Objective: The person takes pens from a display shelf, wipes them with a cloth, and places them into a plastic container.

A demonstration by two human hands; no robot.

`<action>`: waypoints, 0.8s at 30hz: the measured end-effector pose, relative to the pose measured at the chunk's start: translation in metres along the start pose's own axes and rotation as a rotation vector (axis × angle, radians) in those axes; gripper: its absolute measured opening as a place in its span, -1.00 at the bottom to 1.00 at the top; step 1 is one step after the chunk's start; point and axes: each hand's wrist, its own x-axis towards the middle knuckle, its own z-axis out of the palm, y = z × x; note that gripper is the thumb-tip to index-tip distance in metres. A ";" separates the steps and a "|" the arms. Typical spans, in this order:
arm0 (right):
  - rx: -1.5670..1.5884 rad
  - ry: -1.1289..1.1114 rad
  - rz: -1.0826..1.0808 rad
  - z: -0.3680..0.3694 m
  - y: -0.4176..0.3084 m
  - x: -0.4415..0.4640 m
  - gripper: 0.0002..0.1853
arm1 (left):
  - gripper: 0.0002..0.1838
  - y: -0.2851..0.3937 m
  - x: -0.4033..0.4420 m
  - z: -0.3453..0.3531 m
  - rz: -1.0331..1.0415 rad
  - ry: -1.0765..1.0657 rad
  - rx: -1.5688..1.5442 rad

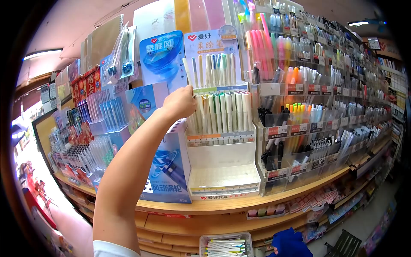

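Observation:
My left hand (182,103) reaches up to the left end of a white stepped pen display (222,156). Its fingers are curled, and what they hold is hidden behind them. Right beside them stands a row of white-barrelled marker pens (222,112), with another row of pens (220,68) on the tier above. The display's two lower steps show bare. At the bottom edge, a crumpled blue cloth (291,243) has a small part of my right hand (275,250) against it, closed on the cloth. Most of that hand is out of frame.
A clear plastic bin (226,235) of loose markers sits low in front. Tiered acrylic pen racks (299,128) fill the right side, and a blue pen box (167,171) adjoins the display on the left. All stand on a wooden shelf (222,206). A dark green stool (344,245) is at lower right.

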 end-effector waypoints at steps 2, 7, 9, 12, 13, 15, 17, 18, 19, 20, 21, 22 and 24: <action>-0.001 0.002 0.002 -0.001 -0.001 0.001 -0.66 | -0.72 0.000 0.007 0.003 -0.010 -0.021 0.006; -0.001 0.007 0.010 -0.006 -0.004 0.003 -0.65 | -0.71 0.002 0.011 0.002 0.033 -0.036 0.059; -0.006 0.018 0.008 -0.007 -0.004 0.004 -0.65 | -0.69 0.006 0.003 -0.003 0.045 -0.006 0.023; 0.023 0.057 -0.017 0.000 0.003 0.000 -0.55 | -0.69 0.010 0.000 -0.006 0.031 -0.014 -0.016; 0.007 0.049 -0.005 -0.001 0.001 0.000 -0.52 | -0.69 0.011 0.000 -0.008 0.038 -0.012 -0.019; -0.022 0.031 0.020 -0.001 -0.004 0.001 -0.45 | -0.70 0.010 0.000 -0.009 0.051 -0.012 -0.025; -0.004 -0.001 0.016 -0.001 0.003 -0.002 -0.41 | -0.70 0.006 0.008 0.000 0.009 0.036 0.009; 0.005 -0.017 0.014 0.000 0.005 -0.004 -0.39 | -0.70 0.005 0.010 0.005 -0.012 0.059 0.027; 0.010 -0.023 0.018 0.001 0.005 -0.005 -0.40 | -0.70 0.009 0.008 0.003 -0.058 0.034 -0.001; 0.014 -0.028 0.021 0.002 0.006 -0.006 -0.40 | -0.70 0.016 0.004 -0.001 -0.104 0.011 -0.029; 0.018 -0.032 0.023 0.003 0.006 -0.006 -0.40 | -0.70 0.021 0.002 -0.004 -0.150 -0.012 -0.056; 0.023 -0.037 0.025 0.003 0.006 -0.007 -0.41 | -0.70 0.022 0.003 -0.004 -0.169 -0.023 -0.046; 0.031 -0.045 0.030 0.003 0.007 -0.009 -0.41 | -0.70 0.024 0.004 -0.003 -0.205 -0.045 -0.028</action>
